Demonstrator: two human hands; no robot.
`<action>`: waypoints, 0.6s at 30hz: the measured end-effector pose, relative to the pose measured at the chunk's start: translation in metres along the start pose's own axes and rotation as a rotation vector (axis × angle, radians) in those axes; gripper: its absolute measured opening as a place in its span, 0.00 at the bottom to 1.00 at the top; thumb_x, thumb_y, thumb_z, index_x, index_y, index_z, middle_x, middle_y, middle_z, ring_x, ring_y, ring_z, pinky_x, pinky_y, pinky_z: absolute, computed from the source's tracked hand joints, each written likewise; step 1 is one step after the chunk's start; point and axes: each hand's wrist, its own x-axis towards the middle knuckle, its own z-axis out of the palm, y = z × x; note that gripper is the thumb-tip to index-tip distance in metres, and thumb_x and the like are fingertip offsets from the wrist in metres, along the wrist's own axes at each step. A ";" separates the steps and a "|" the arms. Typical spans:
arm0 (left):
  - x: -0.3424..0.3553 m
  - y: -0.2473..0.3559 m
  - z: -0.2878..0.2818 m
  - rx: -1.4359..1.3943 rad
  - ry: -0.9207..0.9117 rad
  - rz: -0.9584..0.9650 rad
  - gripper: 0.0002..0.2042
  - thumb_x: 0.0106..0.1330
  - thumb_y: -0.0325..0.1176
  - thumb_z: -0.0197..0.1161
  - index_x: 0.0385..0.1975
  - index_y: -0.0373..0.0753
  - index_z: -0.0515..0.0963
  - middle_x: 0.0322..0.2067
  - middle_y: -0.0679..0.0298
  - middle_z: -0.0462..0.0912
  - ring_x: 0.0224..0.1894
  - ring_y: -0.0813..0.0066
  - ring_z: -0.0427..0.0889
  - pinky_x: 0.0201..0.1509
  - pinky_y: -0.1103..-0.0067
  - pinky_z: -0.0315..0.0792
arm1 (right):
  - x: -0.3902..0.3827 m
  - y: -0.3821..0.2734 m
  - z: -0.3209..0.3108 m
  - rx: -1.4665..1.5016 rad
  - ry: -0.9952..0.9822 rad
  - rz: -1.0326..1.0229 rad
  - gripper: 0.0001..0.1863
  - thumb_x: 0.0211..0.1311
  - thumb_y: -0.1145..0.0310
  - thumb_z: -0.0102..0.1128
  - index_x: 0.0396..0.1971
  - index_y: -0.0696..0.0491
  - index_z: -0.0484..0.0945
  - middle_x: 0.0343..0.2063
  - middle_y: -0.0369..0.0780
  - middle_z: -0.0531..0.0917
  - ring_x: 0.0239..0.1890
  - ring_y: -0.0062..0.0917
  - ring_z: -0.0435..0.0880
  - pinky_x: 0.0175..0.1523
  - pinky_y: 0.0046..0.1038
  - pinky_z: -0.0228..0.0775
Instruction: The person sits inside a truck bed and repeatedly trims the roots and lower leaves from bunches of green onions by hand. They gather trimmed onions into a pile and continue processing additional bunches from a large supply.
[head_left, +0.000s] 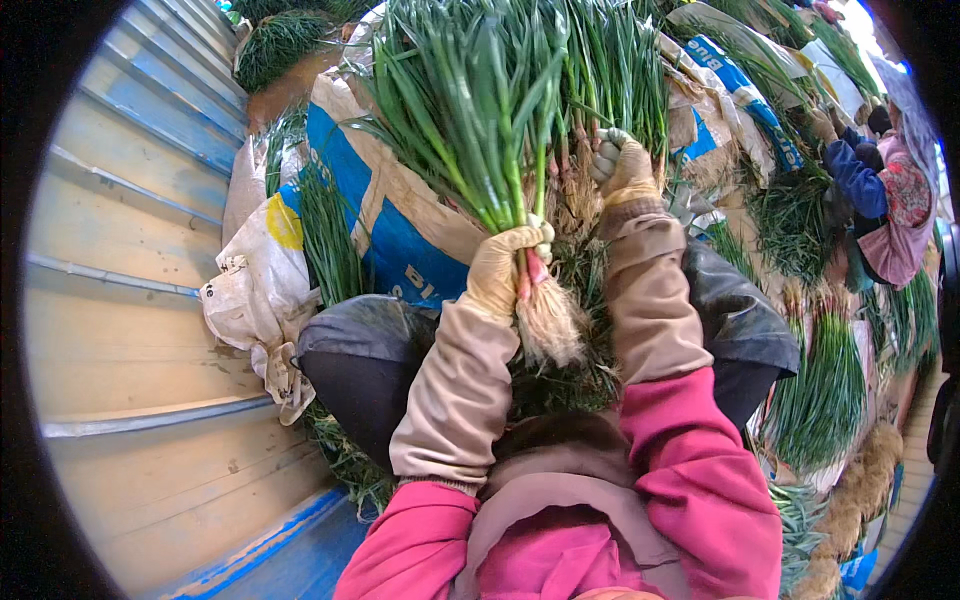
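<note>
My left hand (503, 264), in a pale glove, is closed round the lower stems of a bunch of green onions (478, 130). Their long green leaves fan upward, away from me. Below the fist hang pinkish stem ends and a tuft of pale roots (548, 318). My right hand (626, 166), also gloved, is at the base of more green onions (622, 75) with reddish stems, just right of the held bunch. Its fingers are curled in among these stems; exactly how many they grip is hidden. Brown sleeve covers run over both my forearms.
Blue and white woven sacking (350, 190) lies beneath the onions. A ribbed metal wall (140, 290) rises at left, beside a white sack (255, 285). At right are laid bunches (822, 385) and another person (890, 190) bent over onions. Loose leaves lie between my knees.
</note>
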 end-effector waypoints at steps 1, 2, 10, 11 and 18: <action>-0.003 0.008 0.000 -0.052 -0.047 0.017 0.09 0.56 0.25 0.56 0.36 0.35 0.68 0.32 0.63 0.73 0.28 0.77 0.74 0.22 0.82 0.69 | -0.008 -0.012 0.007 -0.126 -0.053 0.026 0.06 0.58 0.69 0.51 0.24 0.53 0.72 0.06 0.25 0.57 0.06 0.14 0.52 0.11 0.19 0.41; -0.002 0.012 0.002 -0.129 -0.087 0.055 0.07 0.56 0.24 0.55 0.34 0.35 0.69 0.32 0.62 0.75 0.27 0.77 0.74 0.20 0.82 0.68 | -0.021 0.000 0.026 -0.333 0.026 -0.146 0.06 0.56 0.71 0.57 0.32 0.54 0.75 0.08 0.26 0.64 0.08 0.12 0.55 0.11 0.17 0.44; 0.026 0.017 -0.011 0.013 -0.071 0.014 0.13 0.58 0.28 0.57 0.42 0.33 0.72 0.29 0.61 0.78 0.20 0.77 0.73 0.19 0.81 0.69 | -0.051 0.024 0.020 -0.800 0.128 -0.169 0.17 0.53 0.70 0.61 0.43 0.59 0.75 0.31 0.39 0.80 0.34 0.23 0.76 0.41 0.24 0.68; 0.025 0.015 0.005 0.103 -0.001 0.051 0.14 0.57 0.30 0.59 0.43 0.33 0.74 0.20 0.65 0.76 0.14 0.76 0.71 0.16 0.82 0.66 | -0.050 0.034 -0.002 -0.998 0.126 -0.382 0.15 0.56 0.70 0.57 0.42 0.60 0.74 0.30 0.37 0.79 0.32 0.19 0.75 0.38 0.20 0.68; 0.046 -0.005 -0.010 0.175 -0.169 -0.080 0.10 0.55 0.29 0.58 0.35 0.33 0.73 0.21 0.58 0.77 0.20 0.66 0.77 0.25 0.74 0.73 | -0.099 0.082 -0.042 -0.766 -0.046 -0.438 0.14 0.63 0.67 0.51 0.43 0.61 0.73 0.30 0.37 0.79 0.34 0.17 0.74 0.40 0.17 0.67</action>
